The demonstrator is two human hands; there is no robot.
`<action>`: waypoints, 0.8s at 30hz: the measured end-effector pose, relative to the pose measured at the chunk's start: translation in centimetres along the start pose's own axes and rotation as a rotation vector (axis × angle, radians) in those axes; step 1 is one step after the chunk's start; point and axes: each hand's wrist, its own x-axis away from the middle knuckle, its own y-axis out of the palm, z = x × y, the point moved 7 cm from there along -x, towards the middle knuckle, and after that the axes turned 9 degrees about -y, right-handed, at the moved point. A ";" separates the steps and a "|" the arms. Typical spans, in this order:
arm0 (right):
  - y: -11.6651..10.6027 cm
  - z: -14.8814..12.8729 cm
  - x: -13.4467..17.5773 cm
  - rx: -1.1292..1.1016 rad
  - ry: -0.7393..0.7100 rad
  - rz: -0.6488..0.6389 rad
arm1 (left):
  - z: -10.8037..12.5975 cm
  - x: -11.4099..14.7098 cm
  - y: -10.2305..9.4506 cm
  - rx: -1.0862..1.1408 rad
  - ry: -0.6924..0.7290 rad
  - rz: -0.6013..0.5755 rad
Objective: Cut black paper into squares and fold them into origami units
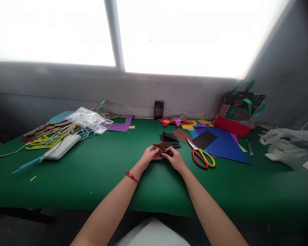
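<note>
My left hand (149,155) and my right hand (175,158) meet at the middle of the green table (92,174). Between their fingertips they pinch a small folded brown paper piece (159,147). A red string bracelet (132,177) circles my left wrist. Just behind the hands lies a small stack of folded dark paper pieces (170,139). Scissors (201,154) with red and yellow handles lie to the right of my right hand, blades pointing to the back left.
Coloured paper sheets (224,145) and folded paper stars (178,120) lie at the back right, beside a gift bag (242,102). A white plastic bag (291,145) sits far right. Straws, a clear bag (88,119) and a white case (62,147) crowd the left.
</note>
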 end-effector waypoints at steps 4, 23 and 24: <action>-0.1 -1.3 0.0 0.116 -0.122 0.007 | -0.1 -0.1 -0.2 0.006 -0.002 0.037; 0.1 -3.0 -0.1 0.092 -0.173 0.127 | 0.3 0.3 0.3 0.146 0.028 0.019; 0.2 -2.7 -0.1 0.093 -0.153 0.131 | 0.2 0.2 0.3 0.164 0.022 0.023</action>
